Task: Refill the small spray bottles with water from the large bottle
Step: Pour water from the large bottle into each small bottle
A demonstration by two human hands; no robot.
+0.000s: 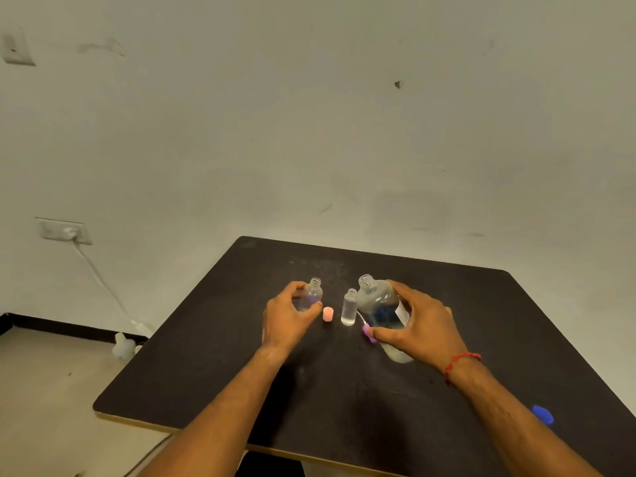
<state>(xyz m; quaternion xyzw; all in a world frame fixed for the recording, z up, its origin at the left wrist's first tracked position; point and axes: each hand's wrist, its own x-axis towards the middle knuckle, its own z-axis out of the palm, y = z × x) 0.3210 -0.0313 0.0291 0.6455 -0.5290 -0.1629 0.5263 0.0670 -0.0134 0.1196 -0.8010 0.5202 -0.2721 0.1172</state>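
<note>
My left hand (287,316) grips a small clear bottle (311,295) with its neck uncapped, standing on the black table (344,390). My right hand (418,321) holds the large clear bottle (377,302), uncapped and tilted a little left, water in its lower part. Between them stands a second small clear bottle (349,308), uncapped, with some water at its bottom. A pink cap (328,314) lies between the two small bottles. A purple spray head (368,332) with a white tube lies by my right thumb.
A blue cap (543,414) lies near the table's right edge, beside my right forearm. A wall stands behind the table, with a socket and white cable (65,232) at left. A white object (123,346) sits on the floor left of the table.
</note>
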